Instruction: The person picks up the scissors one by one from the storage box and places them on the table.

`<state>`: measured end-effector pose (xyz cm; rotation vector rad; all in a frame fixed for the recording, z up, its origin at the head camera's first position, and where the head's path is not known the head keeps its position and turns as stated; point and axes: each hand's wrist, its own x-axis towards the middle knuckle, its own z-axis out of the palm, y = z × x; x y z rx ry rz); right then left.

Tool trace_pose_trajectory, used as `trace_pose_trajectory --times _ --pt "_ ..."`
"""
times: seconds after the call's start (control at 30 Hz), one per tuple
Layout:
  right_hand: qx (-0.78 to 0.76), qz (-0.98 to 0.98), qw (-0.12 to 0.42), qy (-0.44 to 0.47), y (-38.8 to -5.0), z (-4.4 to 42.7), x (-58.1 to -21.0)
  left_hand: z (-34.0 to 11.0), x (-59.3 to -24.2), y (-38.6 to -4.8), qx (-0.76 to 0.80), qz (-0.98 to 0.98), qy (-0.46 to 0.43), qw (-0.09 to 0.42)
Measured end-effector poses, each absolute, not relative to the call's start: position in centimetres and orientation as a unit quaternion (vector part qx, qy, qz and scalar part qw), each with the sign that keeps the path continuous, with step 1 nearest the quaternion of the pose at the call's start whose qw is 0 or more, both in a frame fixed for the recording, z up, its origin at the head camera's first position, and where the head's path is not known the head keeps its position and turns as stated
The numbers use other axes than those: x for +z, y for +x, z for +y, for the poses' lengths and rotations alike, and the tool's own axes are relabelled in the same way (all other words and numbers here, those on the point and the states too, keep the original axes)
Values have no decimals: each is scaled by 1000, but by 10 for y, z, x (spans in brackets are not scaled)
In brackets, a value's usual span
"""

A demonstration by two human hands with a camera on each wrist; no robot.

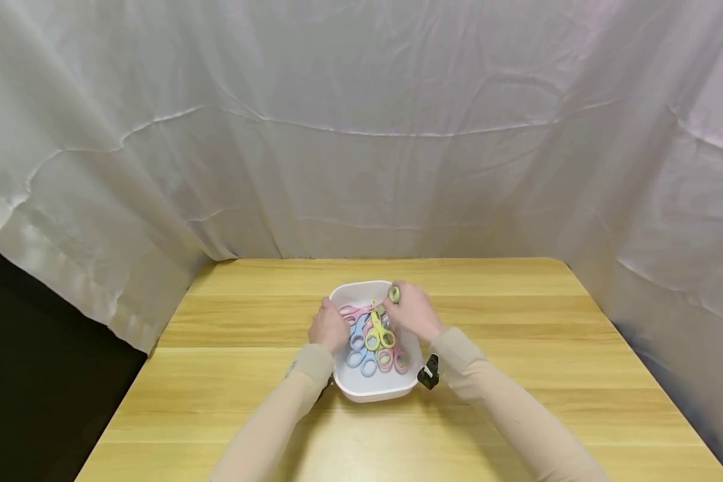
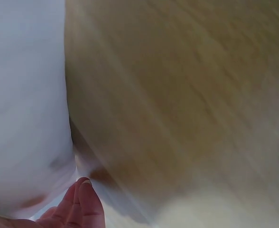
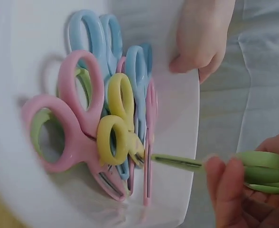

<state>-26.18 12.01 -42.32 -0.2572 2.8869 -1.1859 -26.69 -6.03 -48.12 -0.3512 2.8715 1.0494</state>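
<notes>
The green scissors (image 3: 260, 164) were in the right hand (image 1: 416, 311), whose thumb and fingers were closed round the handles; their blades reached out from the fingertips over the box (image 1: 376, 395), toward the pile. Whether the tips touched it could not be told.

The left hand (image 1: 329, 326) gripped the box's wall on its own side, the thumb inside and the fingers outside.

Between the hands, within the box, lay yellow scissors (image 3: 130, 126), pink scissors (image 3: 85, 152) and blue scissors (image 3: 99, 47), and green handles (image 3: 37, 130) showed beneath a pink pair.

Below both hands, the box stood on the counter (image 1: 229, 402). A black device (image 1: 429, 372) sat beside the right wrist, and a pale curtain (image 1: 361, 187) hung beyond the hands.
</notes>
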Motion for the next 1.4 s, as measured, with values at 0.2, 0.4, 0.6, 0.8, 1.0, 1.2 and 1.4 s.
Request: trace_pose_trajectory --times 0.2,0.4,0.6,0.8,1.0,1.2,1.4 --pt "-411 908 -18 -77 -263 121 -426 -63 -483 -265 370 921 -118 28" --pt "-464 884 -19 -52 -263 122 -426 -66 -483 -262 386 917 -100 32" --pt "-501 865 -22 -21 -266 120 -424 -70 -477 -257 399 910 -95 57" --pt "-554 832 -7 19 -267 120 -423 -70 -474 -253 392 914 -88 63" --pt "-599 799 18 41 -265 119 -425 -71 -478 -250 392 915 -70 62" --pt "-655 753 39 50 -265 117 -428 -77 -476 -250 394 915 -63 65" --pt "-716 694 51 56 -265 118 -430 -85 -474 -251 393 914 -63 74"
